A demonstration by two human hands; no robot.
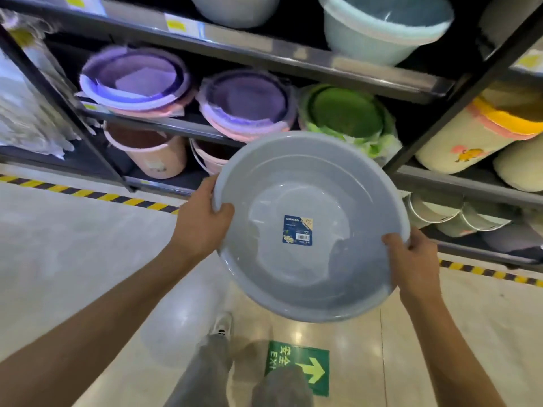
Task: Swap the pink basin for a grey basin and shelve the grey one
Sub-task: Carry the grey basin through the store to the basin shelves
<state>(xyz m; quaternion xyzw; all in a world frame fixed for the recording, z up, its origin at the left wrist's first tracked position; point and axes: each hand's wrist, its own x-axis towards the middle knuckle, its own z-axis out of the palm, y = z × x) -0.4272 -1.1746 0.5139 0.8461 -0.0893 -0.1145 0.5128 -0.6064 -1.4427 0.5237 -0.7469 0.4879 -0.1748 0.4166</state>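
I hold a round grey basin (308, 268) in front of the shelving, tilted so its inside faces me, with a blue label stuck at its centre. My left hand (202, 221) grips its left rim, thumb over the edge. My right hand (411, 257) grips the lower right rim. The basin hangs in the air just below the middle shelf (164, 124), in front of a stack of green basins (346, 113). Two stacks of purple and pink basins (246, 104) sit on that shelf to the left.
A pale blue bucket (382, 27) stands on the top shelf. Pink buckets (150, 154) fill the bottom shelf. Rolled cream mats (476, 133) lie in the right-hand unit. Yellow-black tape (88, 193) marks the floor by the shelf base. A green exit sign (299, 368) lies by my feet.
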